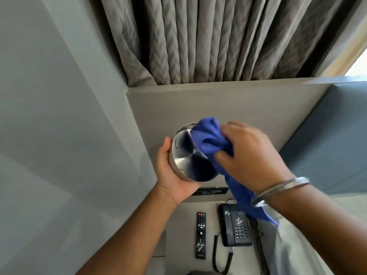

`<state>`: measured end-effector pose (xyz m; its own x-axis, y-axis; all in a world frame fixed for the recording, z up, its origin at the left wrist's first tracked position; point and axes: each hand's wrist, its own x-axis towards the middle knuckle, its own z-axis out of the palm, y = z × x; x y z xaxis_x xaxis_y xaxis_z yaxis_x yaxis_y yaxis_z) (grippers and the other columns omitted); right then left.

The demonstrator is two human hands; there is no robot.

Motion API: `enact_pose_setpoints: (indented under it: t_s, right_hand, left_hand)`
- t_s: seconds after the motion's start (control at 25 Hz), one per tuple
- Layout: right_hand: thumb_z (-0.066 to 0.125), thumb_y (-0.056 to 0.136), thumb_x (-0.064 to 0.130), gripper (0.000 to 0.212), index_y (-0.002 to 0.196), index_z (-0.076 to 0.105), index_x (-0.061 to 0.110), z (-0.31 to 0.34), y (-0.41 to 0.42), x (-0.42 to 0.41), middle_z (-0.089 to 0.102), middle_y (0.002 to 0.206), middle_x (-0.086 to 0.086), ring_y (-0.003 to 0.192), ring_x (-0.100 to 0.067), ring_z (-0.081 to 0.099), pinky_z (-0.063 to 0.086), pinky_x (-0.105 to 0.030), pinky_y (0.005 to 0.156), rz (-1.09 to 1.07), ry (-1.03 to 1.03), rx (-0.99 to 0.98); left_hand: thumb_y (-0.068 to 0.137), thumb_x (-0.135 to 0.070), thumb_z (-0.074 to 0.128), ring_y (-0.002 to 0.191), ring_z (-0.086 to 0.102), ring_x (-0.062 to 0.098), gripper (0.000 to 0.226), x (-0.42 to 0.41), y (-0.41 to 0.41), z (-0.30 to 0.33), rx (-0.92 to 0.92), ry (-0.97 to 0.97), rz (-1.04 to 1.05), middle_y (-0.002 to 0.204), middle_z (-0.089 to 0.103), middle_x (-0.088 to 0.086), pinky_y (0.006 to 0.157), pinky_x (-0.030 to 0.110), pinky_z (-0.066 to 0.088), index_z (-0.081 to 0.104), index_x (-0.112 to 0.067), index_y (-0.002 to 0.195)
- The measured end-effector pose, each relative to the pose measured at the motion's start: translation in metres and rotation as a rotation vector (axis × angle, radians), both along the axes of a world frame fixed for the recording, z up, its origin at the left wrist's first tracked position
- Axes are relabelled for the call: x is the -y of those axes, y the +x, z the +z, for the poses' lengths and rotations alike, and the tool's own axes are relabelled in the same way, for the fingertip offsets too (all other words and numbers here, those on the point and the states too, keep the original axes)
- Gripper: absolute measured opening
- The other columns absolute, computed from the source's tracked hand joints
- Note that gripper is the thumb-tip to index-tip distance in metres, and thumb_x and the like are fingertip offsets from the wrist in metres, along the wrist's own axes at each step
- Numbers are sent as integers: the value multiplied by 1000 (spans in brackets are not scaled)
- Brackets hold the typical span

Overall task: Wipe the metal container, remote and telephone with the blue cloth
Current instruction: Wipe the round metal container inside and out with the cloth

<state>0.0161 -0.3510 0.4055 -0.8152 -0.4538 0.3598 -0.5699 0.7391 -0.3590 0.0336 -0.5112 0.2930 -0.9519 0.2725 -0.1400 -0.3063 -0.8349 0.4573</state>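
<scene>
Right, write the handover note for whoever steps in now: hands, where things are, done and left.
Left hand: cups the round shiny metal container from below, lifted and tilted above the table.
Right hand: bunches the blue cloth against the container's flat face; the cloth's tail hangs down over the wrist.
Long black remote and black corded telephone lie side by side on the grey bedside table, both speckled with white marks.
Done: container wipe under way.
Left: finish the container, then wipe remote and telephone.
</scene>
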Motion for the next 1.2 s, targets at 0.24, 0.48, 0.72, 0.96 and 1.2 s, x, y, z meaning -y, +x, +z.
enact_pose_setpoints:
  t_s: [0.24,0.48,0.72,0.96,1.2]
  right_hand:
    - [50,74,9,10,81,56,10,-21,-12,5,61,81,-7,72,-31,56,42,-33,57,41,28,60]
    - [51,70,2,19,60,48,18,4,-24,-15,46,51,5,50,-13,42,37,-21,50,438,-259,260]
    - [54,72,10,18,63,43,21,19,-23,-56,55,74,2,66,-24,47,34,-26,51,776,505,37]
    - [48,80,15,13,85,58,22,41,-29,-69,55,92,1,79,-28,54,37,-31,49,444,445,-291]
    - [42,84,8,25,103,55,17,14,-6,-46,54,99,-5,83,-28,51,20,-27,41,359,491,-311]
  left_hand:
    - [70,-59,71,110,68,23,58,-45,-2,22,-63,-180,98,114,74,5,98,41,45,75,-21,112]
    - [81,-59,56,109,68,21,55,-61,3,37,-123,-259,224,108,76,7,92,34,54,76,-15,106]
    - [66,-52,77,96,71,26,63,-70,18,45,-139,-298,173,100,76,13,88,36,55,73,-6,110]
    - [75,-58,64,125,50,35,71,-72,21,51,-124,-144,184,129,62,16,117,54,24,63,-12,129]
    - [75,-57,64,115,61,30,64,-68,26,46,-84,-104,198,123,68,12,104,47,41,68,-16,124]
